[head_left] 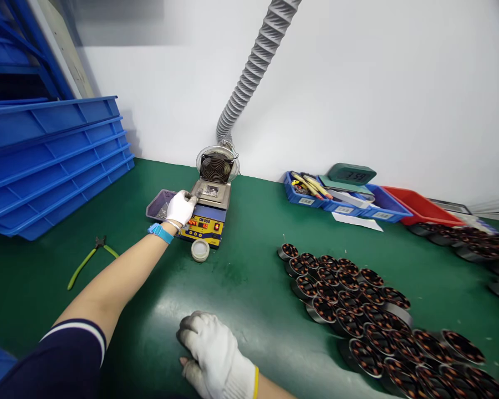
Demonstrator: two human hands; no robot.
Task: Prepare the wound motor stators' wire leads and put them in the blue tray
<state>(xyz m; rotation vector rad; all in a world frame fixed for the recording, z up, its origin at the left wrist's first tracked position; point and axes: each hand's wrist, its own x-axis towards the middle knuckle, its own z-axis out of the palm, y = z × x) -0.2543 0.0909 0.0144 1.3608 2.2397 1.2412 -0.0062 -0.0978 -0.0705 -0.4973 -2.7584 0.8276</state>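
My left hand (181, 207), in a white glove, reaches to the front left edge of a solder pot (216, 215) with a yellow control panel and red digits. Its fingers are closed together by the hot plate; whatever they hold, if anything, is too small to make out. Silvery metal shows in the pot's square opening (211, 190). Beside that hand is a purple-grey tray (153, 208) with small metal bits. A small round pale container (200, 250) stands before the pot. My right hand (214, 354), also gloved, rests on the green table, fingers curled, nothing visible in it.
Green-handled cutters (83, 268) lie at left, near stacked blue crates (58, 160). Rows of motor stators (351, 302) with copper windings cover the right side. Blue bins (303, 195), a red bin (419, 206) and a clock (351, 174) stand behind. A grey duct (258, 66) rises behind the pot.
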